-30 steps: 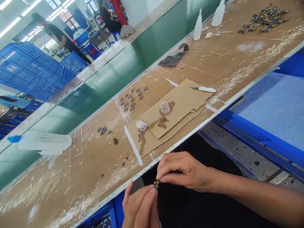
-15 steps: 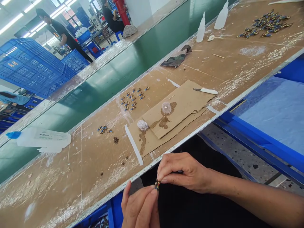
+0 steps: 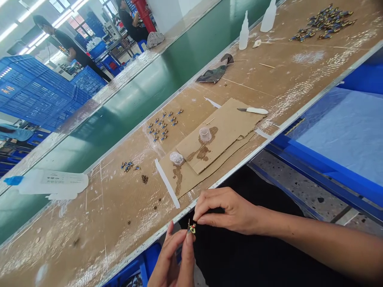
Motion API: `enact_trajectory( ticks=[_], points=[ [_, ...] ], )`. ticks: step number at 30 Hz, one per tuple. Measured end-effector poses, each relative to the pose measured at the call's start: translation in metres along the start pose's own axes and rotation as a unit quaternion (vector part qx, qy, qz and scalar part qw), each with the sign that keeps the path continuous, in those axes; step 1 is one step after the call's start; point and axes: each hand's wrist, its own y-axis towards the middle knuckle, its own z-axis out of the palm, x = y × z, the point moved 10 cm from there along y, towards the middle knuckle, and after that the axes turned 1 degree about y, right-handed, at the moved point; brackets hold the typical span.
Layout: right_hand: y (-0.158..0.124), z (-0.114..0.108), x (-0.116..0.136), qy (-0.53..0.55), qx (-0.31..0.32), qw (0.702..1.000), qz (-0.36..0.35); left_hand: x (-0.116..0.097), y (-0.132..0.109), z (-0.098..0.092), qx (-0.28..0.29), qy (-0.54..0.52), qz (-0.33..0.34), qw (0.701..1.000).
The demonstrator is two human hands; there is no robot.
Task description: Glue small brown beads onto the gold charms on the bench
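Observation:
A tiny painted figurine [image 3: 192,228], with yellow, red and dark parts, is pinched between the thumb and forefinger of my left hand [image 3: 175,257], just off the bench's front edge. My right hand [image 3: 227,211] is closed in a pinch right beside the figurine's upper end; whatever its fingertips hold, if anything, is too small to see. On the bench beyond lie a small cluster of similar blue-and-gold figurines [image 3: 128,166] and a little heap of brown round pieces [image 3: 145,179]. Further back, several more figurines [image 3: 164,125] are spread out.
Stained cardboard [image 3: 227,119] carries two small clear cups, one upright [image 3: 205,134] and one with whitish contents [image 3: 177,158], plus a white-handled knife [image 3: 253,110]. A large bottle [image 3: 54,183] lies at left. Dropper bottles [image 3: 244,34] and a figurine pile [image 3: 323,24] are at far right. People work behind.
My left fingers have turned the figurine, so its yellow and red side now shows more. My right fingertips have drawn slightly up and away from it. The camera view has shifted a little.

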Motion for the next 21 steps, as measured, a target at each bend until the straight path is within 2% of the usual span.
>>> enact_trajectory(
  ticks=[5,13,21],
  points=[
    [0.0,0.0,0.013,-0.033,-0.004,0.997,-0.066,-0.001,-0.001,0.002,0.01,0.014,0.01,1.0],
    [-0.003,-0.001,0.027,-0.064,-0.001,0.988,-0.137,-0.004,-0.001,0.004,0.048,0.052,0.081,0.994],
    [-0.005,-0.002,0.031,-0.057,-0.012,0.985,-0.162,0.018,0.0,0.003,0.068,0.085,0.124,0.986]
  ],
)
